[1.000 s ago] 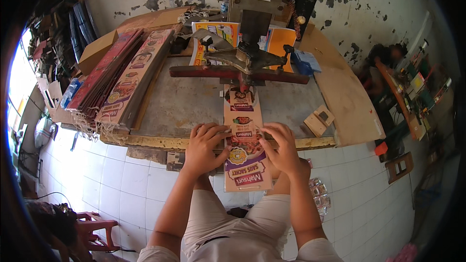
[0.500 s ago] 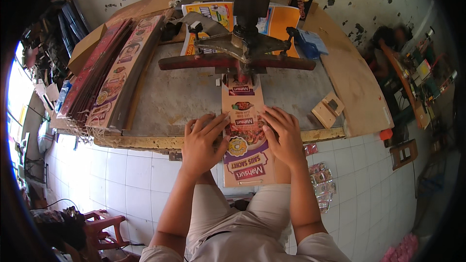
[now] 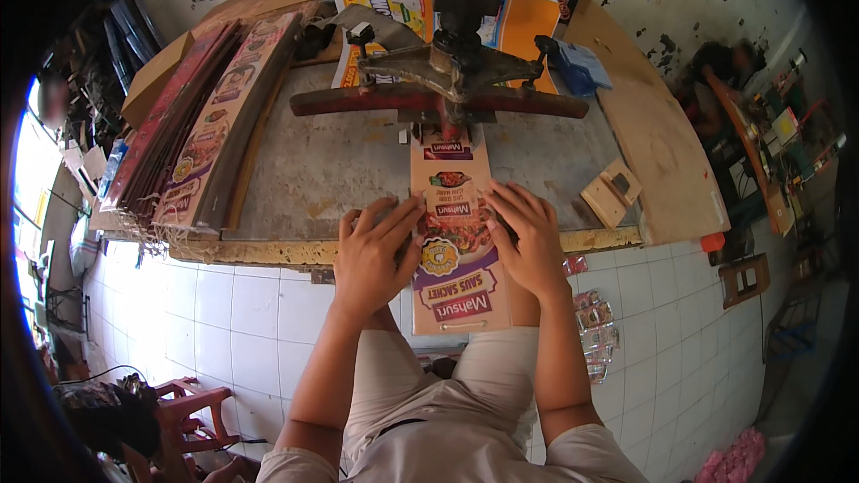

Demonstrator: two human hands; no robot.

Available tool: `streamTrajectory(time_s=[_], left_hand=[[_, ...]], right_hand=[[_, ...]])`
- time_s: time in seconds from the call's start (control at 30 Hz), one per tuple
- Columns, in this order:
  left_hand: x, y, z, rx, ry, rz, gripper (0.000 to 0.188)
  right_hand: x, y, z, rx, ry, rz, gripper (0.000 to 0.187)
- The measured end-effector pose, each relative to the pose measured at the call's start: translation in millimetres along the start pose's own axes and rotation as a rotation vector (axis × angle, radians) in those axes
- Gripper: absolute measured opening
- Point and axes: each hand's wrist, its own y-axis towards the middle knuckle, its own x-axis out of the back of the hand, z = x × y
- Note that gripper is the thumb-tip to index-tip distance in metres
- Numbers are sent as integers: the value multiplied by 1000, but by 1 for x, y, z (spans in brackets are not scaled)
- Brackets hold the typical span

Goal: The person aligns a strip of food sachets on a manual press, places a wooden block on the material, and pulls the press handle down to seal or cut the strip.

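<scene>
A long, printed cardboard strip (image 3: 458,279) in peach, purple and red lies on the grey work surface, its near end hanging past the table edge above my lap. My left hand (image 3: 378,246) rests along the strip's left edge, fingers stretched out and thumb close to the print. On the opposite edge, my right hand (image 3: 526,237) lies with its fingers extended and its thumb against the side. Beyond them, the strip's far end sits under a dark metal press (image 3: 452,80) with a wide reddish crossbar. The press head hides that end.
Stacks of similar printed strips (image 3: 215,134) lie at the left of the table. A small wooden block (image 3: 611,192) stands at the right, near a blue plastic item (image 3: 580,67). Shiny packets (image 3: 595,331) are on the tiled floor, and a red stool (image 3: 192,411) is at lower left.
The whole view has shifted slightly. Both hands keep about the same places on the strip's edges, and strip and press look unmoved relative to the table.
</scene>
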Motion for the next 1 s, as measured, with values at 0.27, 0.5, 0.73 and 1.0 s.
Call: streamTrajectory(time_s=[0.27, 0.5, 0.73, 1.0], left_hand=[[2, -1, 0, 1, -4, 9, 45], [0, -1, -1, 4, -6, 6, 44], [1, -1, -1, -5, 9, -14, 39], [0, -1, -1, -8, 11, -8, 39]], right_hand=[[-1, -2, -1, 1, -8, 5, 37], [-2, -3, -2, -5, -22, 5, 37], [-1, -2, 0, -18, -10, 17, 38], [-1, -3, 0, -26, -4, 17, 37]])
